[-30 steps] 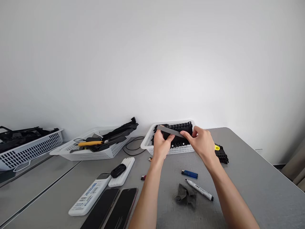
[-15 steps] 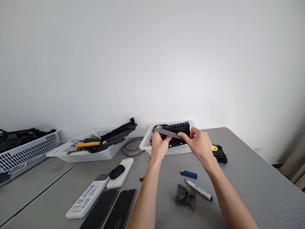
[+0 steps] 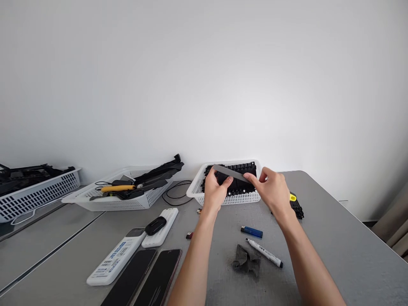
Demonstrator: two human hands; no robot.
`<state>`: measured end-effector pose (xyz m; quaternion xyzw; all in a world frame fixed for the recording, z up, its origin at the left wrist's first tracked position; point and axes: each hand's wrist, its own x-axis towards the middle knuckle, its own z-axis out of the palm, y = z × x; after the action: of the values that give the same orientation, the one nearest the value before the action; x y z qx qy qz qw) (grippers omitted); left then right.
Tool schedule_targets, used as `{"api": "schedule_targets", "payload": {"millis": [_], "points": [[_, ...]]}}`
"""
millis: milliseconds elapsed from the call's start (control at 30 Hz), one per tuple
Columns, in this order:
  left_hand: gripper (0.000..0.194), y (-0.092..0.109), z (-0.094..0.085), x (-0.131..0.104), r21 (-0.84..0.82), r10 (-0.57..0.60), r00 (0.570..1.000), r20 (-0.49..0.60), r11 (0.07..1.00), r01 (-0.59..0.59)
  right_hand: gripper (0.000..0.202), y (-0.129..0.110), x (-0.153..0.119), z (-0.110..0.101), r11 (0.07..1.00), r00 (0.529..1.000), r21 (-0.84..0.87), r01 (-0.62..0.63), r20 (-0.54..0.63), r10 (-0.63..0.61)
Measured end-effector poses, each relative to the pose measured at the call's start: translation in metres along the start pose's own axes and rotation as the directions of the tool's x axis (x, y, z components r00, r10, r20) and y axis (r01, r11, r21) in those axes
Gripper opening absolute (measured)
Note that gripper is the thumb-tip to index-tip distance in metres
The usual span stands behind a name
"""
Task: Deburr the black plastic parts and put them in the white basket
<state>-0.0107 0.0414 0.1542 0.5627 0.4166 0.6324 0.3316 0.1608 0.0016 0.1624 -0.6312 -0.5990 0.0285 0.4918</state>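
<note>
A flat, dark grey strip [image 3: 234,173] is held up at a slant, its left end higher than its right. My left hand [image 3: 216,189] is closed on its left part, thumb pointing right. My right hand [image 3: 270,187] pinches the right end between thumb and fingers. Right behind the strip is a white basket [image 3: 199,197] with black ribbed plastic parts [image 3: 244,170] in it. My right hand and forearm partly cover a black part with a yellow piece [image 3: 292,197] on the table.
Nearer lie a blue lighter [image 3: 251,231], a white marker [image 3: 264,253] and a crumpled grey cloth [image 3: 247,261]. To the left are two dark phones [image 3: 158,276], white power banks [image 3: 116,259] and a black cable [image 3: 175,192]. More white baskets [image 3: 124,205] of black parts stand by the wall.
Both hands and the strip have shifted slightly right. The strip tilts a little more steeply. The items on the table appear a little higher in the view.
</note>
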Motion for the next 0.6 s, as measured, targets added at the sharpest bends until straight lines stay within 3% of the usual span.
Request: {"api": "schedule_targets", "payload": {"millis": [133, 333, 600], "points": [[0.031, 0.001, -0.004, 0.000, -0.016, 0.036, 0.999, -0.037, 0.999, -0.036, 0.064, 0.004, 0.003, 0.003, 1.000, 1.000, 0.004, -0.018, -0.012, 0.018], [0.035, -0.005, -0.009, 0.005, -0.037, -0.002, 0.997, -0.072, 0.999, 0.000, 0.062, 0.029, 0.017, -0.016, 0.990, 0.984, 0.035, -0.135, -0.115, 0.138], [0.034, -0.001, -0.003, 0.002, -0.071, 0.006, 0.999, -0.038, 0.997, -0.009, 0.063, 0.008, 0.006, 0.001, 0.997, 0.998, 0.050, -0.063, 0.008, 0.062]]}}
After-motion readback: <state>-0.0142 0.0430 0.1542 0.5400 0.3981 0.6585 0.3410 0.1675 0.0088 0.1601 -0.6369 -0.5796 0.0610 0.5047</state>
